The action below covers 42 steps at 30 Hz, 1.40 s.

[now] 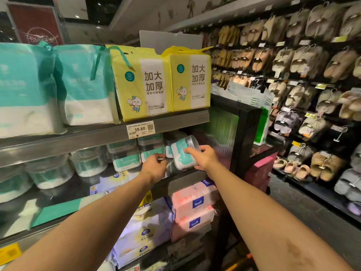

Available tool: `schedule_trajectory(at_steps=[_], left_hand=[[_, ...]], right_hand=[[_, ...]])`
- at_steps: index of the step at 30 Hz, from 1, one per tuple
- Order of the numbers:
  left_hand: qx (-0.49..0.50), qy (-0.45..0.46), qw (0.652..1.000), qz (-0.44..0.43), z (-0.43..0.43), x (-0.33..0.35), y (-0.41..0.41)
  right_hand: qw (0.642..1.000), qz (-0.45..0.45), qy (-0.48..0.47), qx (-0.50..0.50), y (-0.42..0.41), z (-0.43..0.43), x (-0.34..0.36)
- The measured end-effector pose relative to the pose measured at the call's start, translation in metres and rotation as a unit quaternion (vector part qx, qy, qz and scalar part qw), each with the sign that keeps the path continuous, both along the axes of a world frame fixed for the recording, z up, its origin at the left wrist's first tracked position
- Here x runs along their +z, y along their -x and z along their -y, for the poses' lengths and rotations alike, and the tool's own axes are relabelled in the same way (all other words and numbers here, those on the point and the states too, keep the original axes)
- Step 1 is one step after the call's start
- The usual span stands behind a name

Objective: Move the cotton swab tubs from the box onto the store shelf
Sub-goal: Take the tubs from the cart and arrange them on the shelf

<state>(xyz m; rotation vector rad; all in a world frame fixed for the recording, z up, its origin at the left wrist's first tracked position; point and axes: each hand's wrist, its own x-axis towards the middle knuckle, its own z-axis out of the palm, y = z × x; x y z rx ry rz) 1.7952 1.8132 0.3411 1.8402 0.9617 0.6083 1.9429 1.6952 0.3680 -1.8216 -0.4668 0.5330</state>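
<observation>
In the centre of the frame the right hand (pixel 203 157) grips a clear plastic cotton swab tub with a teal-and-white label (pixel 182 156). The tub is tilted at the right end of the grey metal middle shelf (pixel 183 179). Just left of it, the left hand (pixel 155 166) reaches in with fingers curled against the stacked tubs (pixel 127 155); I cannot tell whether it holds one. On the shelf above, over a 39.80 price tag (pixel 141 130), stand 2 yellow tissue packs (pixel 142 85), with teal-and-white packs (pixel 84 85) at upper left. Pink wipe packs (pixel 193 201) fill the lower shelf. Across the dark aisle floor (pixel 302 216), beige slippers (pixel 312 65) hang in rows at right.
</observation>
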Motion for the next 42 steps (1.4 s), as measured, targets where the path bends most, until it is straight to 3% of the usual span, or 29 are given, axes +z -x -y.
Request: schedule_trajectory(at_steps=[5, 10, 16, 21, 27, 36, 42], left_hand=[[-0.008, 0.056, 0.998, 0.021, 0.017, 0.006, -0.005], [-0.030, 0.073, 0.992, 0.097, 0.025, 0.017, -0.009], [-0.025, 0.029, 0.995, 0.096, 0.024, 0.017, -0.014], [-0.034, 0.007, 0.994, 0.103, 0.020, 0.013, -0.019], [-0.027, -0.057, 0.993, 0.103, 0.008, 0.006, -0.034], [0.022, -0.135, 0.986, 0.098, -0.013, -0.004, -0.047], [0.057, -0.126, 0.988, 0.071, -0.021, -0.002, -0.051]], right_hand=[[0.991, -0.105, -0.062, 0.049, 0.001, 0.017, 0.003], [0.989, -0.098, -0.090, 0.058, -0.001, 0.025, 0.010], [0.972, -0.059, -0.228, -0.013, 0.005, 0.018, 0.006], [0.962, -0.014, -0.272, -0.001, 0.005, 0.010, 0.000], [0.954, 0.095, -0.284, -0.018, -0.009, -0.018, -0.015], [0.959, 0.113, -0.258, -0.039, -0.035, -0.068, -0.020], [0.968, 0.145, -0.199, -0.038, -0.040, -0.092, -0.021]])
